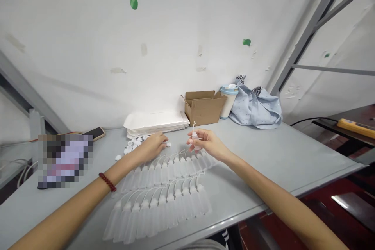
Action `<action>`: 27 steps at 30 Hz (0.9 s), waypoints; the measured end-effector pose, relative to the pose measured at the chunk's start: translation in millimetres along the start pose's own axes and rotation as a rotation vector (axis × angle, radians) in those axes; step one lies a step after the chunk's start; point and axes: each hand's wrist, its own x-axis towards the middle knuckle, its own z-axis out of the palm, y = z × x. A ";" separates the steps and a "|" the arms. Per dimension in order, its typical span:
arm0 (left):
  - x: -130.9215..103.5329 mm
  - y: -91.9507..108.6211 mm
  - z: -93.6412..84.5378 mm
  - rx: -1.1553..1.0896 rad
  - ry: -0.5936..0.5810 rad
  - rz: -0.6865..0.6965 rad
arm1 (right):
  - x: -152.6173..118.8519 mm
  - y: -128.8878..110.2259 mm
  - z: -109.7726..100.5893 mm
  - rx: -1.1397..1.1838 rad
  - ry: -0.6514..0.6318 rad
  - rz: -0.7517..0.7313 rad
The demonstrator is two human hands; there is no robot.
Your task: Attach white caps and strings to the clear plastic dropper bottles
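My right hand [205,140] holds a small translucent bottle [195,136] upright, its thin tube pointing up. To the left, my left hand [154,145] reaches low over the table, fingertips beside a small white cap [168,145]; whether the fingers grip anything is unclear. More white caps [133,144] lie in a loose pile left of that hand. Below both hands, translucent bottles with thin curved tubes lie side by side in two rows, a back row [170,171] and a front row [158,215].
White flat sheets or boxes [156,121] are stacked by the wall. An open cardboard box [205,110], a cup with blue lid [227,103] and a light blue cloth bag [254,107] stand behind. A phone [98,133] lies at the left beside a blurred item [66,160].
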 end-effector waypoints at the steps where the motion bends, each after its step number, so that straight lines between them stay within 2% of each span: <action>1: 2.8 -2.5 1.5 0.002 -0.024 -0.002 | -0.1 0.6 0.3 -0.021 -0.014 0.015; 5: 9.1 -0.7 5.0 -0.001 -0.059 -0.010 | -1.1 6.8 4.8 -0.104 -0.042 -0.019; 9: 2.4 17.5 -1.2 -0.048 -0.031 -0.038 | -0.5 13.5 10.6 -0.256 -0.018 -0.136; 13: -21.2 46.0 -11.2 -0.148 0.005 -0.048 | 3.5 12.9 22.6 -0.572 -0.005 -0.442; 14: -28.0 51.6 -13.0 -0.228 0.032 -0.093 | 4.7 12.2 26.6 -0.656 -0.006 -0.530; 19: -50.5 59.4 -19.2 -0.508 0.201 -0.264 | 8.7 16.1 46.1 -1.003 -0.002 -0.782; 23: -57.2 59.9 -22.3 -0.639 0.148 -0.264 | 4.4 29.3 53.8 -1.152 0.063 -0.989; 27: -64.8 66.1 -18.9 -0.664 0.096 -0.294 | -7.3 33.1 53.1 -1.211 0.062 -1.132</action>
